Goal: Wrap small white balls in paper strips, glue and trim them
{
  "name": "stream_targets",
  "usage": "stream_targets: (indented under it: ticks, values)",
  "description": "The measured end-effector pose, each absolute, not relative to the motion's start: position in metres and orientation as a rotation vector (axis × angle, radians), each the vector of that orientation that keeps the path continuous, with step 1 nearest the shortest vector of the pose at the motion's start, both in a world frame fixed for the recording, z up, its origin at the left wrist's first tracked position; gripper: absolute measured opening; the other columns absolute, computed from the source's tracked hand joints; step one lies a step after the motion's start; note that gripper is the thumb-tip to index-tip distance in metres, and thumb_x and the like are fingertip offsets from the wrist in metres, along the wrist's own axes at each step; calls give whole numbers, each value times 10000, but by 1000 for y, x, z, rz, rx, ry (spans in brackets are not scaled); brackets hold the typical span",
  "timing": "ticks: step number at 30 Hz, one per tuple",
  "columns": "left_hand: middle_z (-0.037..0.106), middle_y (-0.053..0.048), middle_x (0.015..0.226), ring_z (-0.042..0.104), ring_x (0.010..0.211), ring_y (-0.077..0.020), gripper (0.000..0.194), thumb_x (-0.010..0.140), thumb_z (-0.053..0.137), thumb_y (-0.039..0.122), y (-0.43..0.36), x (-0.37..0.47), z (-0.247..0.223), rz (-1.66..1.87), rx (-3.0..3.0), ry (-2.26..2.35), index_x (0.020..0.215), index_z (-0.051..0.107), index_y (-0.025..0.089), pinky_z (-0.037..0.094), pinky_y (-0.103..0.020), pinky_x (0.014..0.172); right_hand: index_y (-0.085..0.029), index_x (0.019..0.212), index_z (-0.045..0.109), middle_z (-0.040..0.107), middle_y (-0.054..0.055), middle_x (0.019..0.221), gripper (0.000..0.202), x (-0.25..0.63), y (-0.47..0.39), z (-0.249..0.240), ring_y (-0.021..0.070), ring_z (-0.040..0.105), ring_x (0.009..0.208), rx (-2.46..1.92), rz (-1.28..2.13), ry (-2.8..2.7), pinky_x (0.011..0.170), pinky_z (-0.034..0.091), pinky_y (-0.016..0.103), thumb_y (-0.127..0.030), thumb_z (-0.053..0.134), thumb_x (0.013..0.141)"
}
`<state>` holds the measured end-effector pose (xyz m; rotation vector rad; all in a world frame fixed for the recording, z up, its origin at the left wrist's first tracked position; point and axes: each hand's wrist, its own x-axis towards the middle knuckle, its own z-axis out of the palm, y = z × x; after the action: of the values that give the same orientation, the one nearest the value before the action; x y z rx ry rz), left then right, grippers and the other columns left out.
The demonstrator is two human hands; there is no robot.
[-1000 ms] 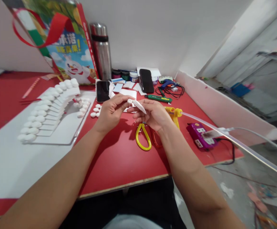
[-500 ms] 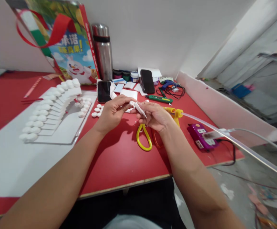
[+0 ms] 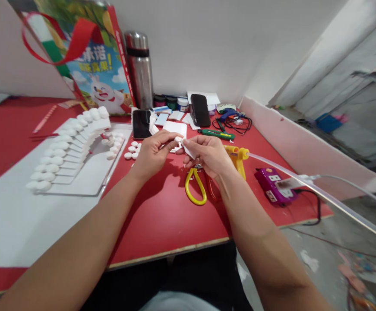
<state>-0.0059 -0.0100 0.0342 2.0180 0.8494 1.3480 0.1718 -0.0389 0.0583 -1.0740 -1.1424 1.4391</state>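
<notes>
Over the red table point(image 3: 171, 216), my left hand point(image 3: 152, 151) pinches a small white round piece point(image 3: 178, 139) between thumb and fingertips. My right hand point(image 3: 207, 154) is closed on a white flat piece point(image 3: 190, 150), whose upper end meets the round piece. The fingers hide part of both. Beneath my right hand lie the yellow handle point(image 3: 195, 194) and a red handle point(image 3: 214, 192) of a tool. More white round pieces point(image 3: 131, 150) lie left of my left hand. A fan of white strips tipped with round white pieces point(image 3: 56, 160) rests farther left.
Behind my hands are a black phone point(image 3: 200, 110), another dark phone point(image 3: 141, 124), a green pen-like tool point(image 3: 216, 134), jars and a steel flask point(image 3: 140, 73). A yellow glue gun point(image 3: 239, 160) and a purple power block point(image 3: 276, 185) are at right. A printed bag point(image 3: 100, 82) stands back left.
My right hand has turned, and its fingers now cover more of the white flat piece. My left hand has hardly moved.
</notes>
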Motion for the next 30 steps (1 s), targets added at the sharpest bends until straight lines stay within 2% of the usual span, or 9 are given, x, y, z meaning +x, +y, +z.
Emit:
stream_targets:
  ticks: [8, 14, 19, 21, 25, 30]
  values:
    - [760, -61, 982, 687, 895, -196, 206, 933, 635, 303, -10, -2, 30, 1388, 1894, 921, 1007, 785, 182, 518, -309, 843, -138, 805, 692, 737, 34, 702, 194, 164, -41, 58, 113, 658, 461, -1158, 1122, -1275, 423, 549, 200, -318, 764, 819]
    - [766, -63, 984, 690, 906, -205, 197, 921, 636, 287, -9, -1, 27, 1392, 1887, 956, 991, 786, 179, 520, -315, 842, -153, 846, 688, 759, 47, 754, 267, 164, -40, 54, 131, 674, 482, -1210, 1047, -1415, 441, 551, 222, -402, 775, 805]
    - [768, -64, 981, 689, 920, -204, 205, 933, 615, 267, -8, -2, 27, 1379, 1984, 943, 1002, 785, 177, 513, -309, 843, -169, 810, 673, 695, 17, 601, 305, 167, -37, 47, 168, 681, 485, -1322, 872, -1519, 434, 511, 225, -449, 793, 784]
    - [769, -64, 979, 689, 923, -203, 215, 939, 609, 276, -9, -2, 28, 1363, 1997, 936, 1007, 787, 175, 510, -307, 850, -170, 802, 679, 704, 19, 620, 268, 167, -37, 46, 160, 682, 492, -1346, 843, -1539, 439, 506, 217, -421, 774, 804]
    - [769, -64, 1007, 687, 950, -211, 234, 941, 608, 318, -10, -2, 30, 1332, 1976, 975, 1015, 785, 185, 511, -314, 875, -154, 793, 687, 762, 53, 749, 253, 166, -38, 51, 130, 684, 492, -1320, 970, -1481, 455, 531, 203, -395, 724, 858]
    - [768, -69, 1038, 688, 970, -215, 220, 936, 617, 309, -10, -2, 31, 1330, 1909, 967, 1008, 786, 188, 511, -321, 903, -132, 837, 688, 777, 76, 776, 256, 166, -39, 58, 127, 697, 498, -1228, 1256, -1278, 449, 551, 191, -379, 755, 853]
